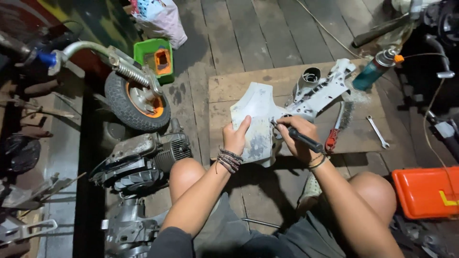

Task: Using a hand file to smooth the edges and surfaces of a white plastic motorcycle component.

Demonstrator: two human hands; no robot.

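Observation:
My left hand (235, 138) grips the near left edge of a dirty white plastic cover panel (258, 114), thumb on top, holding it tilted over a wooden board (224, 88). My right hand (299, 136) holds a black-handled tool (302, 138) like a pen, its tip touching the panel's right edge. Behind the panel lies a white metal frame part (322, 91) with a round tube end. Both wrists wear bracelets. My bare knees show below.
On the board lie a red-handled wire brush (337, 125), a small wrench (377, 132) and a teal spray can (375, 70). An orange case (425, 191) sits at right. A small wheel with orange rim (136, 102), an engine (143, 160) and a green box (155, 58) lie left.

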